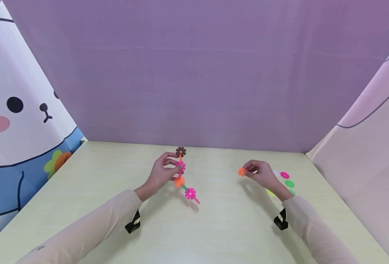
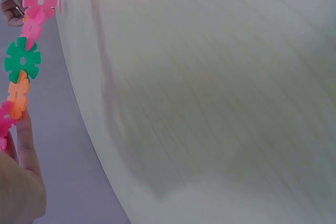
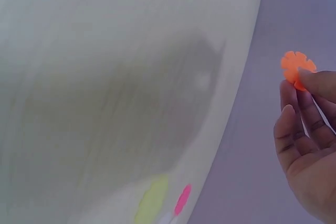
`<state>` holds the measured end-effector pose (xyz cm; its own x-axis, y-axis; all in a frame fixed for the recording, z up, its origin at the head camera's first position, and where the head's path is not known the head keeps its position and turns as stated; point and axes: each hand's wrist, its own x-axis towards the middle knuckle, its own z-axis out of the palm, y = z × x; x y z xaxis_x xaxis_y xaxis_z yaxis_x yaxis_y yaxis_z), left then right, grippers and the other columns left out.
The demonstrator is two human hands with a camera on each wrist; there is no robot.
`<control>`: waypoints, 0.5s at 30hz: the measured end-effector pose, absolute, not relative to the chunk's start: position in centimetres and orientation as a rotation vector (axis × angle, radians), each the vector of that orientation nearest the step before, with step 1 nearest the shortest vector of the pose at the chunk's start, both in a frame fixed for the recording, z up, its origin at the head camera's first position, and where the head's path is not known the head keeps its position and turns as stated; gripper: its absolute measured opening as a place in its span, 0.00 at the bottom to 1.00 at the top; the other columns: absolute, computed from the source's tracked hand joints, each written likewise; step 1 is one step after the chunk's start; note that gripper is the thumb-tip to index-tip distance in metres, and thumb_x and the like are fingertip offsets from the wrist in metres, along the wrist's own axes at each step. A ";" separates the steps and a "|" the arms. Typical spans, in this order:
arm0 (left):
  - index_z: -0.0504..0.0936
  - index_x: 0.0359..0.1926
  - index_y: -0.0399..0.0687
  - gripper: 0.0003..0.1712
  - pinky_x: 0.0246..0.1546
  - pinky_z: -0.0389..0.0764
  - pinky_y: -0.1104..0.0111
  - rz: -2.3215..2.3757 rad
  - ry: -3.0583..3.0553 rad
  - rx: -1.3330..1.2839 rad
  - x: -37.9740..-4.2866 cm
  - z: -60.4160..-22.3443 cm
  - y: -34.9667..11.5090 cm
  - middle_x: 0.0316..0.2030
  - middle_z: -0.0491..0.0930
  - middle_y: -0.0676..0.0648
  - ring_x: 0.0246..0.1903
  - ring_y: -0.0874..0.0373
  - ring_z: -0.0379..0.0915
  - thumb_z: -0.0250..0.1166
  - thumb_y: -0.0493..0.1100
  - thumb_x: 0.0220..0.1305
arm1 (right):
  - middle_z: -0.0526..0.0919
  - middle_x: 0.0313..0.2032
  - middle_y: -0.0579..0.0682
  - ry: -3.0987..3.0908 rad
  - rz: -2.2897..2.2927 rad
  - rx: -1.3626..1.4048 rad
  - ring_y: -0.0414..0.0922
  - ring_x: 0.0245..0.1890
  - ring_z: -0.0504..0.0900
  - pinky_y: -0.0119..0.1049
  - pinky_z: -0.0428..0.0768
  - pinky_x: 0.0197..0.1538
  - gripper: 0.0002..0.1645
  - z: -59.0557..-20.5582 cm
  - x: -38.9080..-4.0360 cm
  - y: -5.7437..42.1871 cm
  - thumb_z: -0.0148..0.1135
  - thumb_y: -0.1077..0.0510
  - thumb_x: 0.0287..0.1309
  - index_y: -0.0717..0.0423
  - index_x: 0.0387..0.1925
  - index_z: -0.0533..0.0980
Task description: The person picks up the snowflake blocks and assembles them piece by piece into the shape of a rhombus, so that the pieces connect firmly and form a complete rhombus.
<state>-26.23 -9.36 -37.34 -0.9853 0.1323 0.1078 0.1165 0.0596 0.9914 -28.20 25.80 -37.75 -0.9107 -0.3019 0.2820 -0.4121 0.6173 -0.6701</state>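
Note:
A chain of interlocked snowflake discs (image 1: pixel 190 193) hangs above the table from my left hand (image 1: pixel 159 172), which pinches it near a pink disc. Its top piece is a brown disc (image 1: pixel 181 151); orange, pink and green discs follow below. In the left wrist view a green disc (image 2: pixel 22 60) and an orange disc (image 2: pixel 18 95) are slotted together close to the fingers. Away to the right, my right hand (image 1: pixel 262 174) pinches a single orange disc (image 3: pixel 298 68) between thumb and fingertips, raised over the table and apart from the chain.
Several loose discs lie on the table (image 1: pixel 227 227) beside and partly behind the right wrist, among them a pink disc (image 1: pixel 284 175), a green disc (image 1: pixel 289 183) and a yellow disc (image 1: pixel 270 193). A purple backdrop (image 1: pixel 194 91) rises at the table's far edge.

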 end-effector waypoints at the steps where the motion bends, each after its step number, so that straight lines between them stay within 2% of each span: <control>1: 0.68 0.52 0.43 0.23 0.28 0.82 0.60 2.132 2.278 0.269 -26.2 -37.3 -9.3 0.36 0.77 0.44 0.29 0.55 0.82 0.65 0.36 0.55 | 0.82 0.32 0.60 -2.690 1.181 0.610 0.49 0.31 0.81 0.26 0.78 0.31 0.07 -37.4 -27.9 25.2 0.63 0.69 0.49 0.66 0.34 0.77; 7: 0.66 0.57 0.49 0.28 0.27 0.82 0.62 2.121 2.304 0.272 -26.2 -37.3 -9.2 0.40 0.74 0.42 0.28 0.55 0.82 0.64 0.35 0.55 | 0.81 0.33 0.66 -2.661 1.285 0.633 0.57 0.33 0.81 0.25 0.77 0.30 0.08 -35.2 -26.3 21.9 0.61 0.72 0.49 0.72 0.35 0.76; 10: 0.64 0.60 0.55 0.32 0.26 0.82 0.61 2.126 2.307 0.292 -26.2 -37.5 -9.2 0.42 0.73 0.41 0.26 0.56 0.81 0.63 0.33 0.55 | 0.81 0.34 0.66 -2.654 1.322 0.643 0.57 0.34 0.81 0.23 0.77 0.31 0.08 -34.7 -26.1 20.6 0.60 0.72 0.49 0.72 0.35 0.75; 15: 0.63 0.62 0.62 0.36 0.25 0.82 0.60 2.134 2.304 0.342 -26.2 -37.7 -9.3 0.42 0.73 0.41 0.29 0.50 0.81 0.64 0.34 0.55 | 0.81 0.33 0.66 -2.620 1.351 0.688 0.57 0.33 0.81 0.23 0.77 0.31 0.08 -34.6 -26.0 18.9 0.60 0.73 0.49 0.72 0.35 0.75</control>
